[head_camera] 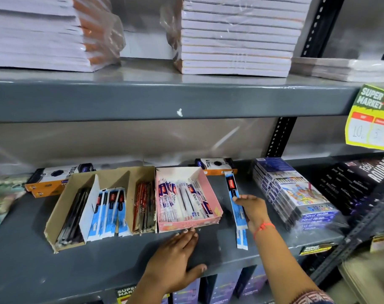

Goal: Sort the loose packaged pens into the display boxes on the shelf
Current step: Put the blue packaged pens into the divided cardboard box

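The right hand pinched a loose blue pen pack on the shelf, right of the pink box, apparently to lift it. The left hand lay spread flat, fingertips touching the box, seemingly steadying it.

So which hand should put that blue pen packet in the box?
Probably the right hand: its fingers already rest on the loose blue pen packet lying on the shelf. The left hand lies flat on the shelf by the pink box, holding nothing.
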### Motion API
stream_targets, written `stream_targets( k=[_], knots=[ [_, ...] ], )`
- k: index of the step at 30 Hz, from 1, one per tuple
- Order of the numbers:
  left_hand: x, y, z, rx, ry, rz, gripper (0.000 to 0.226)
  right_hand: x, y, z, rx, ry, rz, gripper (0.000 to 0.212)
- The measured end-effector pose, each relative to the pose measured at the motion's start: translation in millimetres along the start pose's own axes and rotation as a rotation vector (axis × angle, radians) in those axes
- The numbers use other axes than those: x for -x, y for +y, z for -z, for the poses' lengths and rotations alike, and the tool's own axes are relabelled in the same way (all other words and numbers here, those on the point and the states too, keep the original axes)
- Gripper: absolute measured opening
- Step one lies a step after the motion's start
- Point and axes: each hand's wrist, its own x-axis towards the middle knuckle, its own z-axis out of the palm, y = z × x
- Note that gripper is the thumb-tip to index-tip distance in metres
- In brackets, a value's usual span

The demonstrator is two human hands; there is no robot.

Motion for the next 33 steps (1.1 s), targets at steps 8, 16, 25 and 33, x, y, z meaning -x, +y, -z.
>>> stream_targets(
  k=[8,16,25,33],
  knots=[
    [1.4,1.2,2.4,0.011,0.006,0.001,0.109,40.2,-7.2,0.4,-0.27,-0.273,0.016,0.015],
    [-0.3,0.2,1.7,-0.009,-0.01,-0.001,0.115,48.3,-10.0,-8.1,-0.24,-0.405,0.031,0.017],
    [13.6,-9.9,-4.4,0.075,0.059,0.083,0.102,51.7,-19.4,-53.0,-0.124,-0.488,-0.027,0.02],
    [73.8,-60.0,-2.6,0.105,0.257,0.368,0.115,83.5,-46.7,-132.9,0.269,-0.697,0.173,0.028]
  ],
)
